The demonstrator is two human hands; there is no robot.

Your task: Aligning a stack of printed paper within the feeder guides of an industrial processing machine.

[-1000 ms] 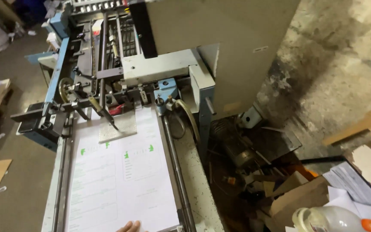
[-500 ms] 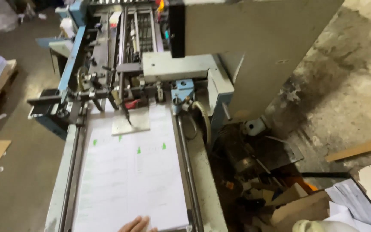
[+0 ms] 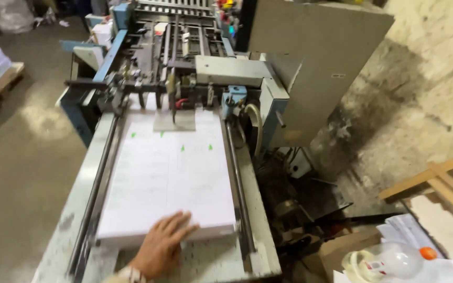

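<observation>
Since half a second ago the hand has come further up onto the paper stack. Which hand it is I cannot tell. It lies flat and open on the stack's near edge, gripping nothing. Beyond the stack, touching its far end, stands the feeder head.

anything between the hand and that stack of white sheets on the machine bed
Nothing visible does. The hand already rests with its fingers on the near edge of the stack of white sheets, so no gap remains. I cannot tell which hand it is.
</observation>
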